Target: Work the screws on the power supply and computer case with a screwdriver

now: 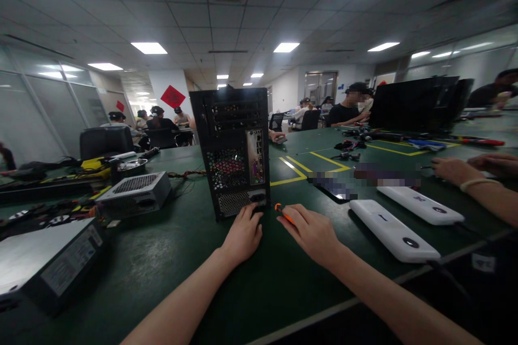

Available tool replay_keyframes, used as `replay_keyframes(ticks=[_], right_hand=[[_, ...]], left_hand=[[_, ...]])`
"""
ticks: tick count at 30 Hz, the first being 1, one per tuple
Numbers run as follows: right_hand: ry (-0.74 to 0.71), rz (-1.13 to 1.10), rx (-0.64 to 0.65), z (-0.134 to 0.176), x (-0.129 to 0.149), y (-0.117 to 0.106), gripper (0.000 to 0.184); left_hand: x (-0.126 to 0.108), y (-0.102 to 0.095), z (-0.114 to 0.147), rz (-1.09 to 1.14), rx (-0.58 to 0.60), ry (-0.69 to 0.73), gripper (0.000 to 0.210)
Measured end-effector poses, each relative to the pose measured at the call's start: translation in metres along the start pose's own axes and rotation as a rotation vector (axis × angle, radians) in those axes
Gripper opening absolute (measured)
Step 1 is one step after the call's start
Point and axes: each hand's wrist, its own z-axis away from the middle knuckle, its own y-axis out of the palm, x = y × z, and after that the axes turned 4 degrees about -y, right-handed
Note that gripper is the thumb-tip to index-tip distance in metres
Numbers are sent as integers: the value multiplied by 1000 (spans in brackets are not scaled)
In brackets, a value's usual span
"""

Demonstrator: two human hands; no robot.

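Left hand braces the case base; right hand grips a screwdriver. Slippage may tip the case.

Two white boxes, power supply

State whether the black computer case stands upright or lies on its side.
Upright: the computer case stands tall on the green table, rear ports facing the camera.

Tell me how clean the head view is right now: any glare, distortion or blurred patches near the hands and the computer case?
Head view: wide-angle bend curves the ceiling and table edges; ceiling panels burn white, and the green table shows soft sheen. The computer case is dim but readable. Left hand and right hand, with its orange-handled tool, look sharp. Blurred patches cover items beyond the white devices.
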Motion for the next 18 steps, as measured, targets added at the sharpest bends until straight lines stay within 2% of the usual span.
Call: replay_keyframes(ticks=[4, 7, 10, 14, 18], right_hand=[[34, -11, 75, 0, 0, -1, 17], [-27, -65, 123, -1, 4, 0, 21], [-74, -90, 95, 0, 4, 3, 19], [29, -24, 20, 1, -1, 1, 16], [29, -34, 62, -1, 2, -2, 18]], left_hand=[[0, 0, 0, -15, 5, -3, 32], [0, 1, 0, -20, 4, -5, 31], [0, 2, 0, -11, -3, -2, 31], [0, 0, 1, 4, -4, 1, 31], [0, 0, 1, 10, -7, 5, 31]])
